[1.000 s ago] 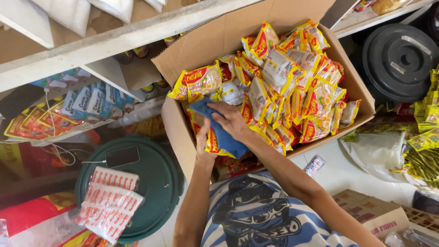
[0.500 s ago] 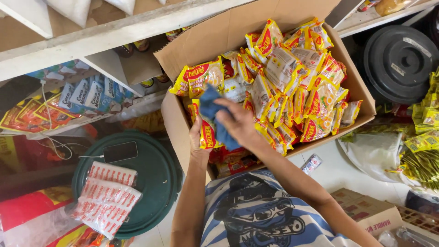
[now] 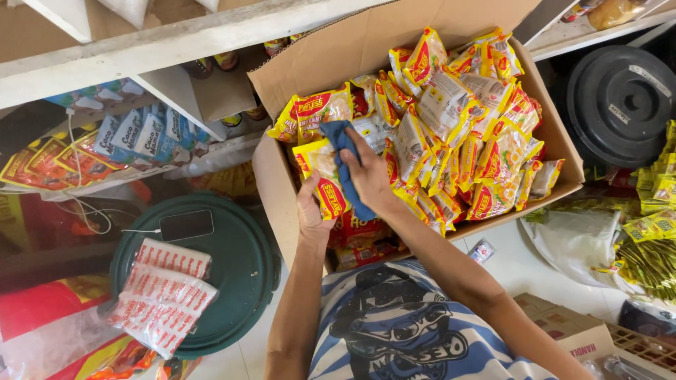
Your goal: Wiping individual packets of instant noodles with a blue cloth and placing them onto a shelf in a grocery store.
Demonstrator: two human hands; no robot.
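Since half a second ago the right hand [image 3: 370, 176] has slid the blue cloth [image 3: 345, 158] a little higher over the packets, and the left hand [image 3: 313, 211] has stayed under the same yellow packet. Now the right hand lies palm down on the cloth, fingers pressed together and curled over its fold, pressing it against the packets near the box's left side. Just beside it the left hand pinches the lower edge of 1 yellow and red noodle packet [image 3: 325, 179], thumb on the front and fingers behind, holding it upright at the box wall. Both sit inside a large open cardboard box [image 3: 352, 49] tilted toward the wearer and heaped with more yellow and red noodle packets [image 3: 458, 127], some standing, some leaning. Below the box the wearer's blue and white striped shirt [image 3: 394, 331] fills the lower middle of the view. To the left, a round dark green lid [image 3: 239, 274] carries a black phone [image 3: 186, 225] with a white cable, and 2 clear packs with red print [image 3: 165, 295] lie across its lower edge. Above that, a white wooden shelf [image 3: 141, 53] runs across, with blue sachets [image 3: 134, 134] hanging under it. To the right stands a black round lid [image 3: 620, 105], with yellow-green packets [image 3: 655, 225] beneath it, and the floor [image 3: 521, 267] is pale tile.
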